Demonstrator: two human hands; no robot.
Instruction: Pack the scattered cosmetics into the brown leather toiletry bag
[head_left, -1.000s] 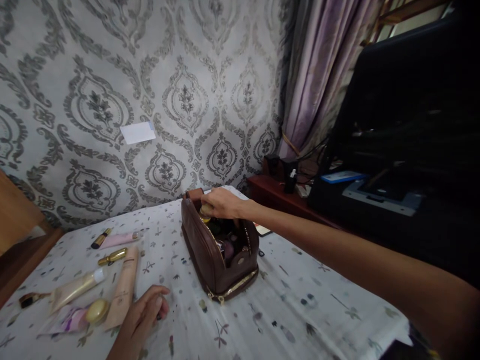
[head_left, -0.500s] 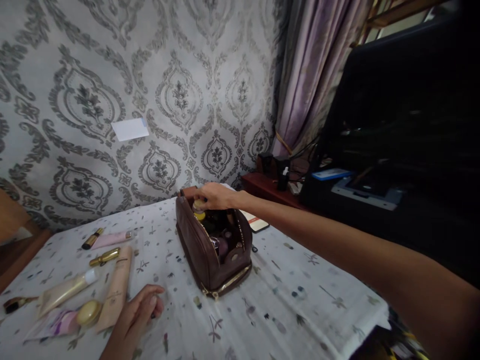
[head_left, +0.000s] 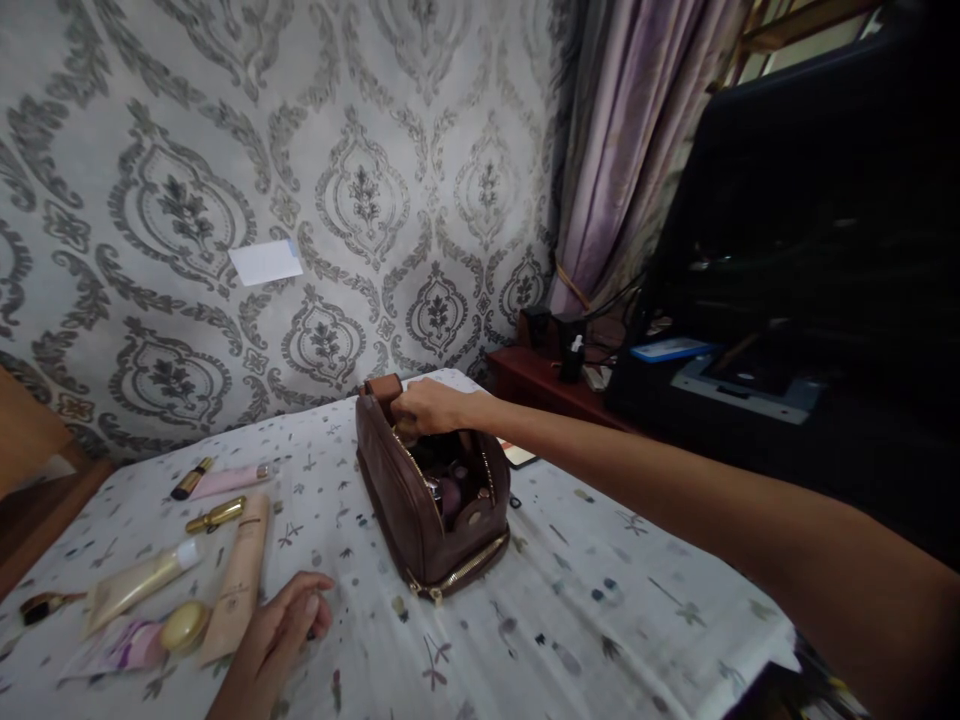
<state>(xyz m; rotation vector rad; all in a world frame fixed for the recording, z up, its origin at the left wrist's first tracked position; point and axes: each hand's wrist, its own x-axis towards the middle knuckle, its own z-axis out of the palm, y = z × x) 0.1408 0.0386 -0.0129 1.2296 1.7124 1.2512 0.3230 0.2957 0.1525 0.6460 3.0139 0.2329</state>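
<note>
A brown zippered makeup bag stands unzipped on the cloth, with cosmetics inside it. My right hand reaches into its far end, fingers closed around a small yellowish round container that is mostly hidden by the fingers and the bag's rim. Close to the bag's near end lies a purplish item in the bag. My left hand rests on the cloth with nothing held, its fingers loosely bent. Beside it lie a peach tube and a round gold-coloured compact.
Farther left lie a cream tube, a purple-and-white tube, a brush, a gold lipstick tube and a pink tube. A notebook sits behind the bag. A large black screen stands at right.
My right hand has lowered slightly deeper into the bag, and the yellowish container shows less. My left hand stays in place. The whole view has shifted slightly.
</note>
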